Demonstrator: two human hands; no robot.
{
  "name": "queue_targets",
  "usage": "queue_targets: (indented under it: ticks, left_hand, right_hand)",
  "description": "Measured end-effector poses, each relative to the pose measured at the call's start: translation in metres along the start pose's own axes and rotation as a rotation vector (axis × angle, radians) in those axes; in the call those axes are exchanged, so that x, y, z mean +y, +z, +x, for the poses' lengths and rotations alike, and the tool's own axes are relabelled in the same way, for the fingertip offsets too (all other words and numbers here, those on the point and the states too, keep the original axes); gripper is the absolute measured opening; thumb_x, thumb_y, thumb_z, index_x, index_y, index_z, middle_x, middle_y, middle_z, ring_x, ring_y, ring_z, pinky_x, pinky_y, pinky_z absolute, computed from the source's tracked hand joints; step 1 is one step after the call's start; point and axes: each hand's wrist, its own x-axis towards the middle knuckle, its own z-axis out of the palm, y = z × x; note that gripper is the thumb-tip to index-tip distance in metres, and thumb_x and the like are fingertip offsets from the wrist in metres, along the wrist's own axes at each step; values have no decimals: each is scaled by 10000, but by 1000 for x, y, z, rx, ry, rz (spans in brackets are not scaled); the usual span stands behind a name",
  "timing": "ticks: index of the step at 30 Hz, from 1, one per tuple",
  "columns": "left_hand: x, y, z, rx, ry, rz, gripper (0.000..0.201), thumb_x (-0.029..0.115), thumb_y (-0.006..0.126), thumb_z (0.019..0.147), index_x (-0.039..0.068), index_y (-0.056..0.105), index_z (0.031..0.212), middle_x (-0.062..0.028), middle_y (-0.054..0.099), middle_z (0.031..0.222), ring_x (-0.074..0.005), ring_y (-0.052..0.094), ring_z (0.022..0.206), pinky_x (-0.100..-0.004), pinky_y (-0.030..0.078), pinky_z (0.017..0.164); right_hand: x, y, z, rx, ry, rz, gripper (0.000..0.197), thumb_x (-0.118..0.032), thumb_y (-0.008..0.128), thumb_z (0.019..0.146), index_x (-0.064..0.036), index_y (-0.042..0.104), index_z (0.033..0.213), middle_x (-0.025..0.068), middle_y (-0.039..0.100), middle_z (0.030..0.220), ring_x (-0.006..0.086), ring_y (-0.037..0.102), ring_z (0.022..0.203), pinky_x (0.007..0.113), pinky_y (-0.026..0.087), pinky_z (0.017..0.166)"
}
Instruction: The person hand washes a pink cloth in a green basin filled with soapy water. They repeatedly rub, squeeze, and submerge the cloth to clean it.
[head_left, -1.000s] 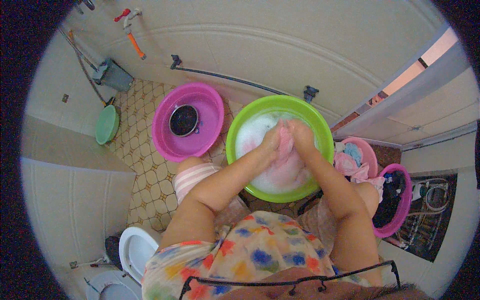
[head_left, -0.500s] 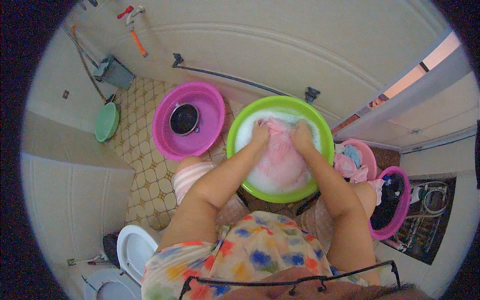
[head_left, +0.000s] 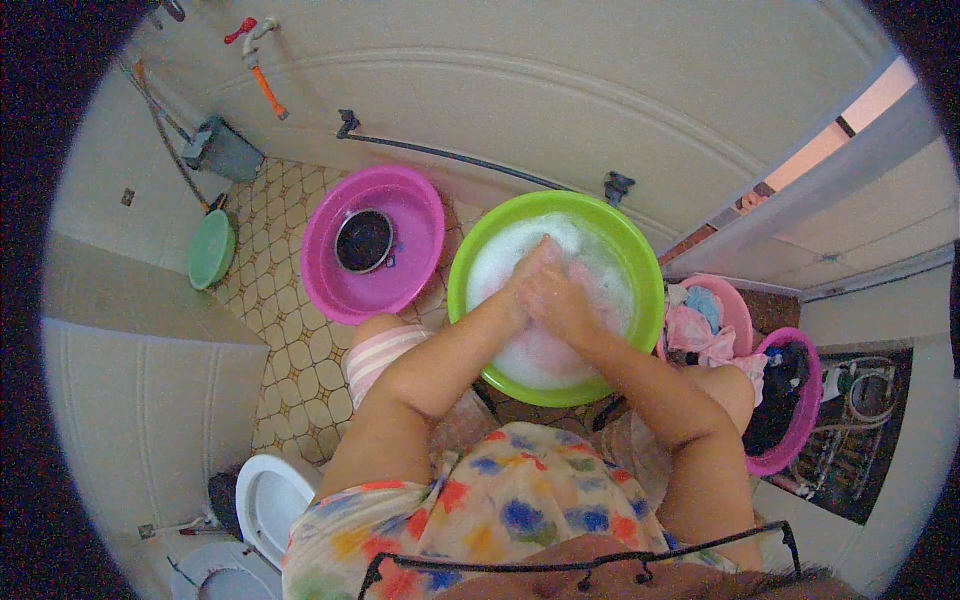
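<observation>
A lime-green basin (head_left: 648,268) stands in front of me, filled with white suds (head_left: 508,246). Pink cloth (head_left: 548,354) lies in it, mostly under the foam, with its colour showing through. My left hand (head_left: 533,277) and my right hand (head_left: 561,302) are pressed together over the middle of the basin, at the foam. Both look closed, fingers curled against each other. Whatever is between them, if anything, is hidden.
Left of the green basin is a magenta basin (head_left: 418,222) holding a dark round pan-like thing (head_left: 364,241). At right stand a pink tub (head_left: 737,312) of clothes and a purple tub (head_left: 806,420) of dark laundry. A pipe (head_left: 460,155) runs along the wall.
My hands were apart, gripping the pink cloth raised through the suds. Now they have come together at the middle, and the cloth has sunk lower into the foam.
</observation>
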Motion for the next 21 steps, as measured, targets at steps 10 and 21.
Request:
queue_targets:
  ticks: [10,21]
  left_hand:
    - [51,11,-10,200,-293,-221,349,344,394,918,76,579,791,-47,588,788,-142,523,686,-269,431,635]
    - [107,16,-30,-84,-602,-558,427,422,421,894,73,523,1119,-95,595,1006,-226,568,948,-352,456,843]
  right_hand:
    - [66,-4,17,112,685,467,252,-268,526,852,-19,532,814,98,524,679,202,505,643,333,418,606]
    - [19,-66,16,328,95,285,169,-140,598,783,-38,530,898,111,577,873,221,569,786,324,449,698]
